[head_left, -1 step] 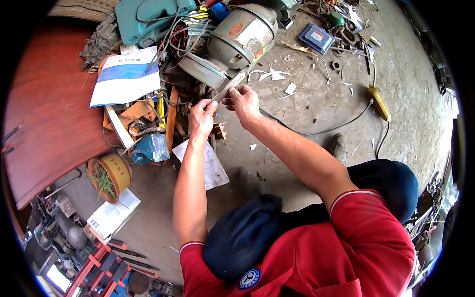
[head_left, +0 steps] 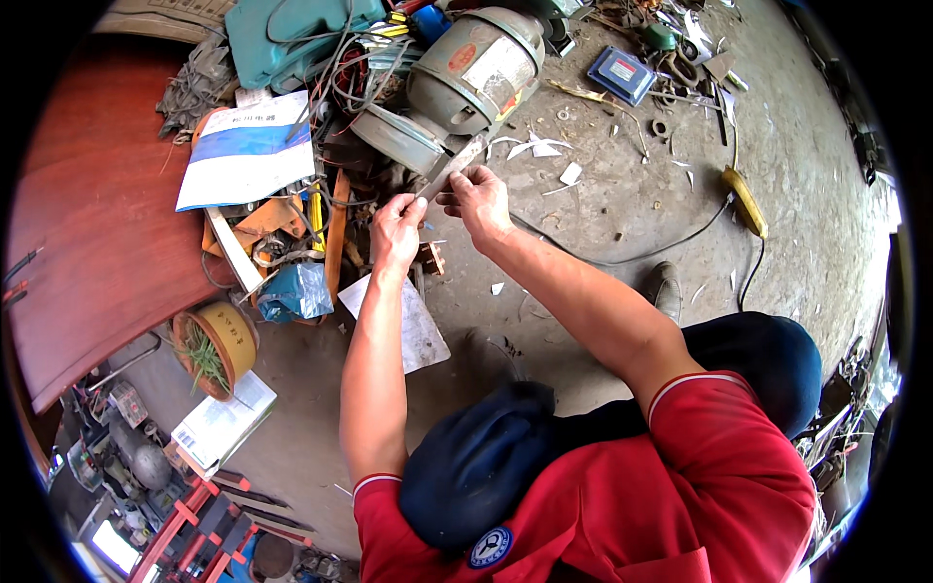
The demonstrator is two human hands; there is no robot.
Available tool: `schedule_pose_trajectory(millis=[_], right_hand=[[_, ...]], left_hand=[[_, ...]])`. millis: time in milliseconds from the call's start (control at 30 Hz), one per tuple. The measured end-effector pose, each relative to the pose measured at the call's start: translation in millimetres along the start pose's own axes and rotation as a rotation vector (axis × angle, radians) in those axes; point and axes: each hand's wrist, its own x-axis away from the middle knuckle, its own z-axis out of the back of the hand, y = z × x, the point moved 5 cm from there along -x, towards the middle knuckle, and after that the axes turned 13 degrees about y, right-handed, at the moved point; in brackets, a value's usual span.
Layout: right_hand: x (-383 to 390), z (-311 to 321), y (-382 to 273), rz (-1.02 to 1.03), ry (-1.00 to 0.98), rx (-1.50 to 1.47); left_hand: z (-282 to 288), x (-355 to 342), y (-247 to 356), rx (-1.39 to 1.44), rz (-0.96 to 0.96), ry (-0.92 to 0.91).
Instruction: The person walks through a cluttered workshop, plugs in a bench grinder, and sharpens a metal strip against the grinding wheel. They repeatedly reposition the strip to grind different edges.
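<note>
Both my hands are on a flat grey metal strip, which slants up and to the right beside a grey bench grinder. My left hand pinches its lower end between thumb and fingers. Just to the right, my right hand grips the strip farther up, its fingers curled. The strip's far end lies at the edge of the grinder's round wheel guard; whether it touches the wheel is hidden.
Left stands a reddish-brown table, with a white-and-blue booklet on clutter beside it. A potted plant is lower left. A yellow power strip trails cable across the floor. Paper scraps and a blue box lie at upper right.
</note>
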Motion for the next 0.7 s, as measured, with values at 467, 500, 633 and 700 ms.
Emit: schedule_pose_trajectory(millis=[467, 500, 633, 700], right_hand=[[3.1, -4.9, 9.2, 0.014, -0.005, -0.004], [3.9, -5.1, 9.8, 0.015, -0.006, 0.001], [7.8, -6.4, 12.9, 0.012, 0.000, 0.021], [9.5, -7.2, 14.1, 0.012, -0.008, 0.030]], left_hand=[[6.6, 4.0, -12.8, 0.077, -0.009, 0.024], [6.9, 5.1, -13.1, 0.098, 0.004, 0.025], [12.4, 8.6, -18.2, 0.097, 0.020, 0.014], [15.8, 9.3, -21.1, 0.074, 0.012, 0.011]])
